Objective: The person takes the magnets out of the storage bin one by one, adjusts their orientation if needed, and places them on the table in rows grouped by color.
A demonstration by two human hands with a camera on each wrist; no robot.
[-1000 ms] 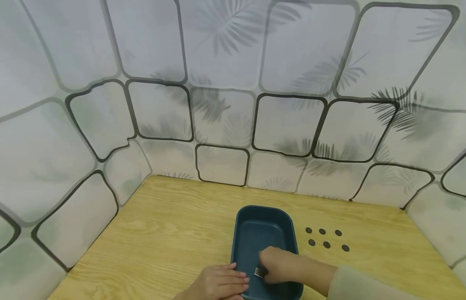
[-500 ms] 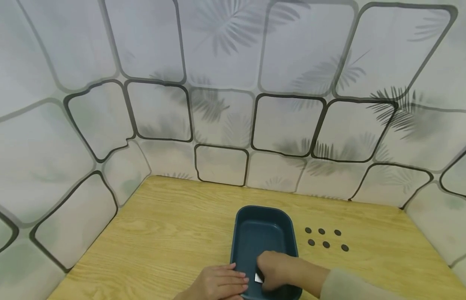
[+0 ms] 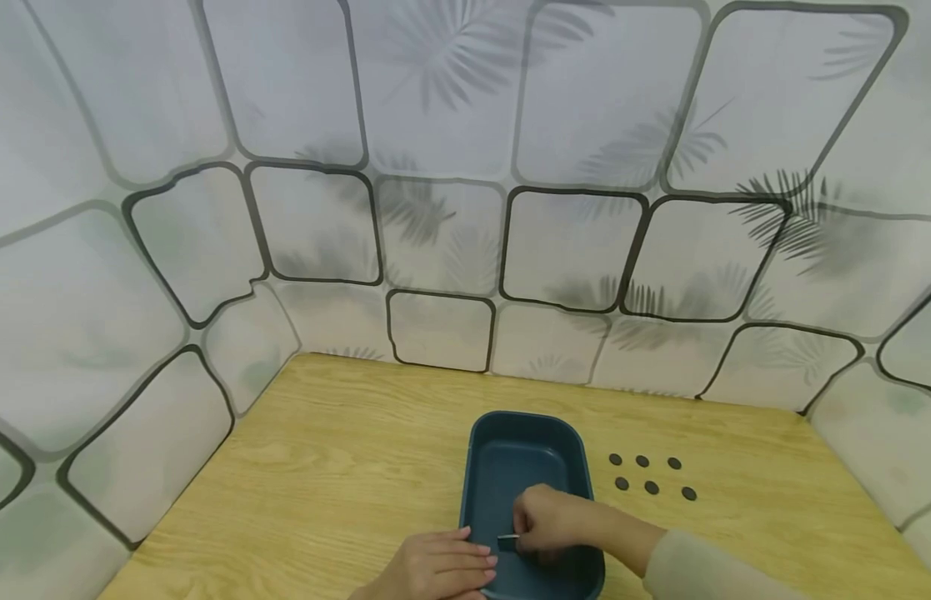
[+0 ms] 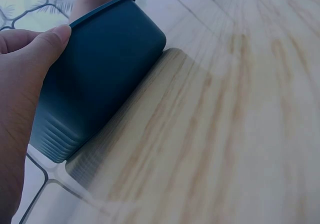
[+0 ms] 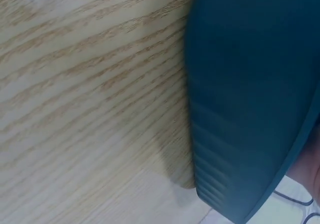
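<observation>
A deep blue oblong plastic tub [image 3: 468,467] stands on the wooden table. My left hand [image 3: 435,567] grips its near left edge, with the thumb [image 4: 55,39] at the rim in the left wrist view and the fingers laid over that edge. Inside the tub, my right hand [image 3: 548,521] is curled and holds a small flat dark piece with a shiny edge [image 3: 507,542]. That piece juts out to the left from the fingers, low over the tub floor; most of it is hidden in the hand, and I cannot tell its kind. The tub's outer wall [image 5: 240,94] fills much of the right wrist view.
Several small dark round discs [image 3: 651,487] lie in two rows on the table, right of the tub. The wooden tabletop [image 3: 345,442] reaches back to a patterned fabric wall [image 3: 442,233] that also encloses both sides.
My right hand has shifted slightly down, then back up inside the tub, and the piece it holds has turned, now showing a thin bright edge. The left hand stays at the rim.
</observation>
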